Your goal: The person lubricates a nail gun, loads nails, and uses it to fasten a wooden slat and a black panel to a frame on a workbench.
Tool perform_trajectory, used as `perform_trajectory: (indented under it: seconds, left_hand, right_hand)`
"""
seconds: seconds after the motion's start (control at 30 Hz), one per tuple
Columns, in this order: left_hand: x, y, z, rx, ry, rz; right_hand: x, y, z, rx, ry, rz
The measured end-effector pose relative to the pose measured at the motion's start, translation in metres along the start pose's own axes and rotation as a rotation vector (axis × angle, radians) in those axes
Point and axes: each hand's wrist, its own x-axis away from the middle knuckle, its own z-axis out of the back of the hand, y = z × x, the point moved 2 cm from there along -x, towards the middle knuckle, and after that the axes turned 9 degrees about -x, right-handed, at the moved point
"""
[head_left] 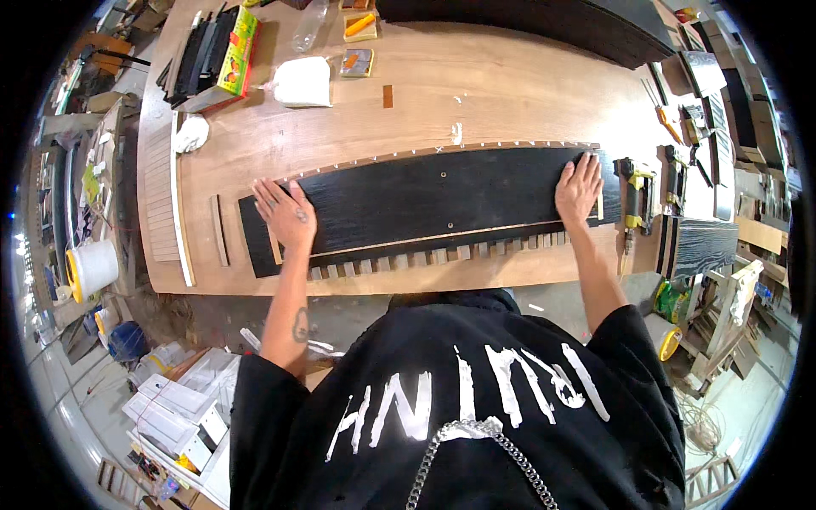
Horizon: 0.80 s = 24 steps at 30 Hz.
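Resting palm-down, the left grip (289, 214) and right grip (579, 189) lie at opposite ends of a long black panel (382, 200), fingers extended, clasping nothing. The panel lies lengthwise toward the near edge of the bench (527, 98), roughly midway between its left and right edges. Finding one: a thin brown strip (399, 155) with white marks follows the panel's curved far side; whether it is fixed cannot be told, and uneven pressure from the palms could, I judge, break their alignment. Finding two: small wooden blocks (438, 256) line the panel's near side; a dragging left forearm could knock any loose one. Finding three: a yellow-and-black power tool (637, 180) lies just beside the panel's right end; a careless right elbow could catch it.
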Motion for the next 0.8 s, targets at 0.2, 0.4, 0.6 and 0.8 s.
perform_trajectory:
  seconds: [0.2, 0.4, 0.6, 0.8]
  left_hand:
    - [0.086, 0.021, 0.025, -0.037, -0.013, -0.283]
    - [0.093, -0.063, 0.037, 0.061, -0.074, -0.646]
    - [0.097, -0.096, 0.028, 0.302, -0.11, -0.409]
    - [0.11, -0.097, 0.032, 0.467, -0.055, -0.233]
  right_hand:
    - [0.072, -0.008, 0.044, -0.092, -0.17, 0.282]
    - [0.082, 0.033, 0.08, 0.002, -0.365, 0.329]
    - [0.063, 0.052, 0.102, -0.209, -0.473, 0.24]
    - [0.059, 0.1, 0.076, -0.38, -0.325, 0.162]
